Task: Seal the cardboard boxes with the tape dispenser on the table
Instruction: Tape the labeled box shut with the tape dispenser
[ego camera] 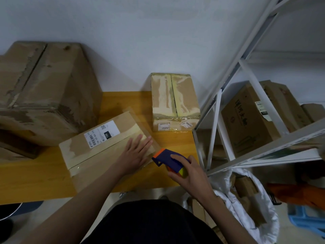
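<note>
Your right hand (190,175) is nearest, hanging just off the near right corner of the table (35,180) with its fingers curled round the tape dispenser (169,160), a blue body with an orange front end and a yellow-green part under your palm. Its orange end points toward the right end of the flat box (105,148) and sits just beside it; whether the two touch you cannot tell from this angle.

Your left hand (136,153) lies flat on that box near its right end, fingers straight and slightly spread, pressing on the top and gripping nothing. Set at an angle near the table's front edge, the box has a tape strip running along its centre seam and a white shipping label (102,133) on its far half.

Farther back, near the far right corner, a small taped box (174,101) stands against the wall. At the far left a large worn box (45,90) fills that end of the table.

Off the table's right edge stands a white metal shelf (246,85) carrying more cartons (249,118).
</note>
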The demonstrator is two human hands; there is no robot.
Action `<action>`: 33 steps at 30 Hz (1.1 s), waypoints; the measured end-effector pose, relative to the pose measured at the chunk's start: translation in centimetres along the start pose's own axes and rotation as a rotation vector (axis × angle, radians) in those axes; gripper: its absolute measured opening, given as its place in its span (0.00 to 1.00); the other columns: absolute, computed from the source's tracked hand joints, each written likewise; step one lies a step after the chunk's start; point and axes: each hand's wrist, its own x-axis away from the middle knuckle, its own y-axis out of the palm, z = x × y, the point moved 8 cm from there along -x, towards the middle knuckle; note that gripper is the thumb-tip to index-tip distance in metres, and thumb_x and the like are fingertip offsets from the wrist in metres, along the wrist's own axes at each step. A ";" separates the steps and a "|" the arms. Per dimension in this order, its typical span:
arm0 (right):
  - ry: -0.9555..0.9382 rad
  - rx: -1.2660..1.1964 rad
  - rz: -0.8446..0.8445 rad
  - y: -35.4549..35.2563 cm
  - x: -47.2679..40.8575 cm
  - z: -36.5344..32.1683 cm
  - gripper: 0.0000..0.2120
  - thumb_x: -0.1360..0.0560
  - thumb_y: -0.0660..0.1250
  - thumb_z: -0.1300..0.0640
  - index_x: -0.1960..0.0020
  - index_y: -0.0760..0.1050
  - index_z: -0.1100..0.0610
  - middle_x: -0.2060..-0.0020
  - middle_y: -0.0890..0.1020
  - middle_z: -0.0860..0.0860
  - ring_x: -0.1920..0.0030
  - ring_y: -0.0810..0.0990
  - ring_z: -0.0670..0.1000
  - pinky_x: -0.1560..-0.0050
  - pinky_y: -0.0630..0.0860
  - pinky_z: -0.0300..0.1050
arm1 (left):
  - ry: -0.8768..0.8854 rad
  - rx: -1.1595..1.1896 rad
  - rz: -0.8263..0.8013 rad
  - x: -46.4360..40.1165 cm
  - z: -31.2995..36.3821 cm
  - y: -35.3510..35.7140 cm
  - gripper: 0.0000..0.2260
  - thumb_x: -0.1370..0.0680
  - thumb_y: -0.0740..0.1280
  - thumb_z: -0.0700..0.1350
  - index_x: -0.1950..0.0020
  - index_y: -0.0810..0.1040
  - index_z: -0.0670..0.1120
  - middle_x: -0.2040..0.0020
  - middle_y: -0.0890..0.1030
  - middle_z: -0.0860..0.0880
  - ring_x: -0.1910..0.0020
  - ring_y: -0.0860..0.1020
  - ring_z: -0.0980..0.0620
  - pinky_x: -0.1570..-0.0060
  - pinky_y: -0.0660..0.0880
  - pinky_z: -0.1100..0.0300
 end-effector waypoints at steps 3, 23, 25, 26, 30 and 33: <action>0.006 0.020 0.009 -0.2 -1.4 -1.3 0.26 0.24 0.59 0.30 0.29 0.68 0.38 0.48 0.71 0.45 0.54 0.76 0.47 0.56 0.77 0.45 | 0.002 0.012 -0.001 0.1 -0.1 0.0 0.32 0.19 0.34 0.65 0.17 0.47 0.52 0.17 0.45 0.53 0.19 0.41 0.45 0.22 0.44 0.39; 0.261 0.123 -0.022 2.7 -3.0 3.1 0.14 0.27 0.72 0.43 0.43 0.80 0.45 0.52 0.79 0.45 0.54 0.80 0.49 0.59 0.77 0.45 | 0.026 0.049 -0.011 -0.2 0.0 0.1 0.32 0.17 0.40 0.65 0.17 0.49 0.50 0.17 0.47 0.51 0.19 0.41 0.45 0.23 0.41 0.40; 0.255 0.059 0.043 1.6 -3.7 2.7 0.14 0.27 0.73 0.43 0.44 0.80 0.45 0.54 0.78 0.45 0.55 0.79 0.48 0.59 0.77 0.45 | -0.010 0.089 0.009 -0.4 0.0 -0.1 0.31 0.17 0.45 0.65 0.18 0.52 0.51 0.17 0.50 0.50 0.18 0.44 0.45 0.22 0.44 0.39; 0.253 0.026 0.069 1.2 -3.9 2.5 0.14 0.28 0.73 0.43 0.44 0.80 0.45 0.54 0.78 0.45 0.56 0.79 0.48 0.59 0.78 0.45 | -0.042 0.110 0.040 -0.5 0.1 -0.6 0.29 0.18 0.49 0.64 0.20 0.57 0.51 0.18 0.55 0.49 0.19 0.49 0.44 0.23 0.50 0.38; 0.259 -0.033 0.149 0.5 -3.6 2.8 0.16 0.30 0.69 0.38 0.46 0.80 0.44 0.55 0.79 0.45 0.57 0.79 0.46 0.58 0.78 0.45 | -0.206 0.000 0.133 -1.6 1.3 -2.6 0.22 0.23 0.63 0.62 0.37 0.73 0.48 0.34 0.73 0.43 0.37 0.72 0.42 0.38 0.69 0.45; 0.264 -0.070 0.185 0.5 -2.7 3.4 0.20 0.32 0.63 0.32 0.47 0.79 0.42 0.54 0.79 0.45 0.55 0.79 0.45 0.57 0.79 0.45 | -0.276 -0.071 0.053 -2.6 2.1 -2.7 0.23 0.23 0.62 0.63 0.35 0.71 0.49 0.33 0.71 0.44 0.37 0.70 0.43 0.39 0.69 0.46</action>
